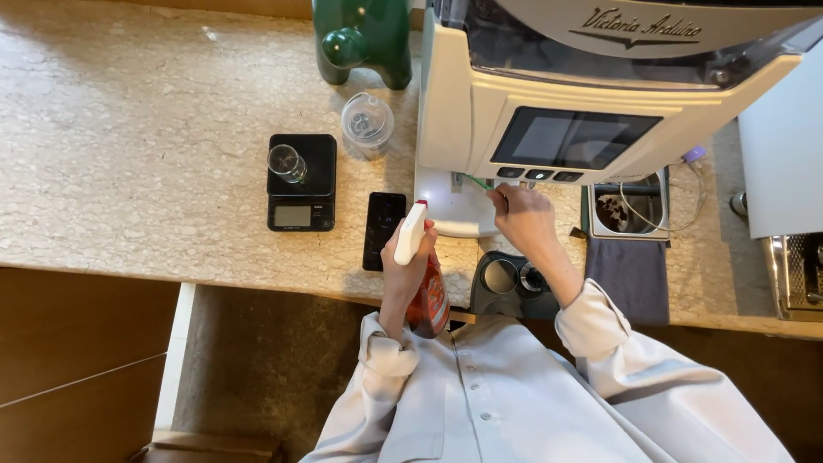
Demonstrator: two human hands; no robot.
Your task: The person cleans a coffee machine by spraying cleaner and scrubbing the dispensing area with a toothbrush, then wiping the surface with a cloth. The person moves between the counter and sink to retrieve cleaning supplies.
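The top of the cream coffee grinder [480,111] is cut off by the frame at 12 o'clock, and the small green brush [480,183] is mostly hidden under its front. The right hand [523,219] pinches that brush, fingers pressed together. The left hand [410,257] is wrapped around one red spray bottle [427,296] with a white trigger head, held over the bench [129,146] edge. At 9 o'clock of it lie one black phone [383,230] and one black scale [301,182] carrying one small glass [286,162]. Open stone spreads further toward 9 o'clock.
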